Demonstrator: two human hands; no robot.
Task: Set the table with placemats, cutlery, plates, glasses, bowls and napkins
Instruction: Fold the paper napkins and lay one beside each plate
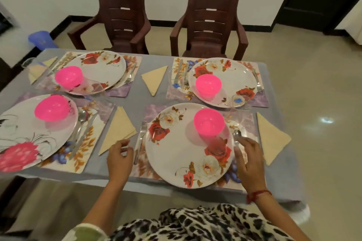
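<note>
- The right hand [249, 159] hovers over the right border of the near placemat [150, 109]. Its fingers are nearly straight and a little spread, and it holds nothing.
- The spoon [237, 136] lies at 11 o'clock from this hand, just beyond the fingertips. The picture is blurred there, so I cannot tell whether one finger already touches the handle.
- The long axis of the spoon runs from 12 to 6 o'clock, with the head at 12, beside the rim of the flowered plate [176, 152].
- The left hand [119, 155] is at 9 o'clock of the same plate. Its fingers are loosely curled and nothing is seen in them.
- The fork [140, 137] lies at 2 o'clock from this hand, just beside it, with its axis also near 12 to 6. The folded napkin [118, 129] is at 12 o'clock, its edge under the fingertips.
- In my judgement each hand is the nearer one for its own side: right for the spoon, left for the fork and napkin.
- The pink bowl [208, 122] stands on the plate at 1 o'clock of its centre.
</note>
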